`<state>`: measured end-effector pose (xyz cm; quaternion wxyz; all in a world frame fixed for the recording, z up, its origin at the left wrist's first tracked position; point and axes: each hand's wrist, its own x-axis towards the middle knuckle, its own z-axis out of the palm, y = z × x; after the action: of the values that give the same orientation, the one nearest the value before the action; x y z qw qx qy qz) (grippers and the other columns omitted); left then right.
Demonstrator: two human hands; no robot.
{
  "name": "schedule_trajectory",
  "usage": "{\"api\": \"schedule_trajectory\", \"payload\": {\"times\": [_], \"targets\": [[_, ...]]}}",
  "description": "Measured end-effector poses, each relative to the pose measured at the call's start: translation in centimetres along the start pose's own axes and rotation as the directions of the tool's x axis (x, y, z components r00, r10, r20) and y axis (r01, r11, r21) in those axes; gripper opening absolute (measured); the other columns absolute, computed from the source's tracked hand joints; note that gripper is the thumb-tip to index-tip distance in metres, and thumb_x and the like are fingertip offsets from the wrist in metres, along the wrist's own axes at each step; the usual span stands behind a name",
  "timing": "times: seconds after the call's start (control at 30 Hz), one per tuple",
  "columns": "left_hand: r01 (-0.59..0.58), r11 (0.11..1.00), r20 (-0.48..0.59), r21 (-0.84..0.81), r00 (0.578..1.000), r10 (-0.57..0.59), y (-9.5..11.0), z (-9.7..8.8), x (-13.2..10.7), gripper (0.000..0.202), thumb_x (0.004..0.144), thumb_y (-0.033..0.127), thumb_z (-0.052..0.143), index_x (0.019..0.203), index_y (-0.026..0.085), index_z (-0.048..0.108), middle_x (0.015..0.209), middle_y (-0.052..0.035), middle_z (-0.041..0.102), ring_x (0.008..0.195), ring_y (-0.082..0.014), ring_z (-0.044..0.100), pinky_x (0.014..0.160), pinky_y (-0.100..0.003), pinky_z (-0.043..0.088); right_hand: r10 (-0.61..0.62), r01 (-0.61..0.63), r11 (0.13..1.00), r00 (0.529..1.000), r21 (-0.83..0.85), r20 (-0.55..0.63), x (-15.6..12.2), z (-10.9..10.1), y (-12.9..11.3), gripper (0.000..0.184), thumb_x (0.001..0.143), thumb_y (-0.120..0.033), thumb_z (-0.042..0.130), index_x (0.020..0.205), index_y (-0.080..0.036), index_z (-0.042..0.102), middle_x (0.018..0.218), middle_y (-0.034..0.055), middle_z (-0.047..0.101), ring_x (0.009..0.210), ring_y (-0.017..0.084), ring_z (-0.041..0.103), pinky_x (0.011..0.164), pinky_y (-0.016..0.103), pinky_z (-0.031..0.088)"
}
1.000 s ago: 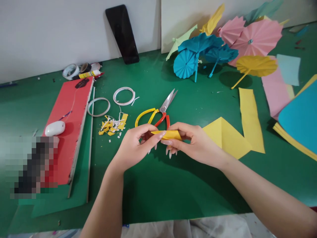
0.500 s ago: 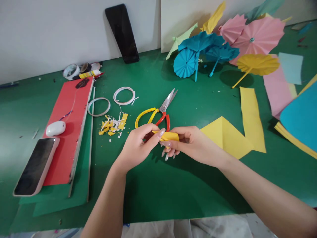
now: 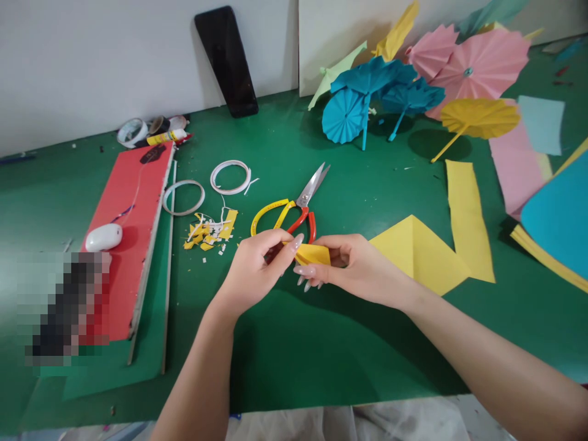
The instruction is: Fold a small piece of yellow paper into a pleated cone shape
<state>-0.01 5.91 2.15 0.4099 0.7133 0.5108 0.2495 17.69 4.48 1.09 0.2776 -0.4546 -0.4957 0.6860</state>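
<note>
Both hands pinch a small folded piece of yellow paper (image 3: 315, 254) above the green table. My left hand (image 3: 261, 263) is closed on its left end, thumb on top. On the right end, my right hand (image 3: 351, 263) is closed too, its thumb along the lower edge and its other fingers behind and below. Just beyond the hands lie scissors (image 3: 305, 199) with yellow and red handles, blades parted and pointing away; my left fingers cover part of the handles. A creased yellow sheet (image 3: 416, 254) rests flat to the right of my right hand, beside a yellow paper strip (image 3: 469, 220).
Paper parasols (image 3: 381, 86) in blue, pink, yellow and green stand at the back right. Tape rolls (image 3: 229, 177) and paper scraps (image 3: 209, 231) lie left of the scissors. Red board (image 3: 124, 275) is further left with a white case (image 3: 104, 237). A black phone (image 3: 227, 61) leans on the wall.
The yellow paper's fold shows a little wider between my fingers. My right thumb has shifted slightly left and down; both hands otherwise stay in place.
</note>
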Motion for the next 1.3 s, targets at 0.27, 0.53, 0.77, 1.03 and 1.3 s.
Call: {"api": "schedule_trajectory", "payload": {"times": [0.27, 0.53, 0.77, 1.03, 1.3], "targets": [[0.028, 0.998, 0.067, -0.052, 0.997, -0.024, 0.13, 0.01, -0.21, 0.025, 0.091, 0.031, 0.048, 0.071, 0.017, 0.055, 0.052, 0.0063, 0.046, 0.044, -0.0042, 0.041, 0.042, -0.016, 0.032, -0.014, 0.015, 0.999, 1.000, 0.030, -0.019, 0.09, 0.11, 0.41, 0.024, 0.076, -0.038, 0.070, 0.078, -0.015, 0.065, 0.072, 0.0017, 0.068, 0.062, 0.012, 0.067, 0.058, 0.020, 0.056], [0.124, 0.975, 0.109, -0.184, 0.988, -0.105, 0.42, -0.01, -0.13, 0.036, 0.091, 0.037, 0.046, 0.061, 0.017, 0.045, 0.048, 0.0058, 0.044, 0.043, -0.0052, 0.040, 0.043, -0.017, 0.033, 0.044, -0.047, 0.993, 0.999, 0.113, 0.022, 0.05, 0.07, -0.24, 0.029, 0.071, -0.041, 0.073, 0.074, -0.014, 0.065, 0.068, 0.0013, 0.068, 0.061, 0.011, 0.067, 0.057, 0.019, 0.056], [0.171, 0.952, 0.151, -0.255, 0.979, -0.135, -0.02, -0.10, -0.21, 0.036, 0.093, 0.039, 0.041, 0.065, 0.017, 0.046, 0.051, 0.0040, 0.047, 0.046, -0.0071, 0.043, 0.047, -0.019, 0.037, 0.073, -0.077, 0.991, 0.997, 0.114, 0.040, 0.11, -0.11, -0.27, 0.029, 0.071, -0.041, 0.073, 0.073, -0.014, 0.064, 0.068, 0.0019, 0.069, 0.057, 0.010, 0.066, 0.054, 0.019, 0.055], [0.058, 0.958, 0.040, -0.280, 0.998, -0.049, 0.01, -0.53, -0.39, 0.019, 0.086, 0.035, 0.055, 0.080, 0.017, 0.055, 0.062, 0.0032, 0.053, 0.053, -0.0072, 0.049, 0.049, -0.017, 0.040, 0.074, -0.076, 0.988, 0.997, 0.133, 0.026, 0.07, -0.07, -0.19, 0.029, 0.070, -0.042, 0.074, 0.075, -0.015, 0.063, 0.069, 0.0020, 0.069, 0.059, 0.012, 0.067, 0.054, 0.021, 0.055], [0.115, 0.956, 0.052, -0.269, 0.993, -0.105, -0.10, -0.11, -0.14, 0.011, 0.078, 0.026, 0.066, 0.079, 0.017, 0.060, 0.069, 0.0020, 0.062, 0.056, -0.0077, 0.054, 0.048, -0.017, 0.042, -0.028, 0.028, 1.000, 0.999, -0.007, -0.042, -0.13, 0.19, -0.04, 0.023, 0.074, -0.038, 0.071, 0.078, -0.016, 0.067, 0.070, 0.0024, 0.069, 0.062, 0.014, 0.067, 0.060, 0.025, 0.057]]}}
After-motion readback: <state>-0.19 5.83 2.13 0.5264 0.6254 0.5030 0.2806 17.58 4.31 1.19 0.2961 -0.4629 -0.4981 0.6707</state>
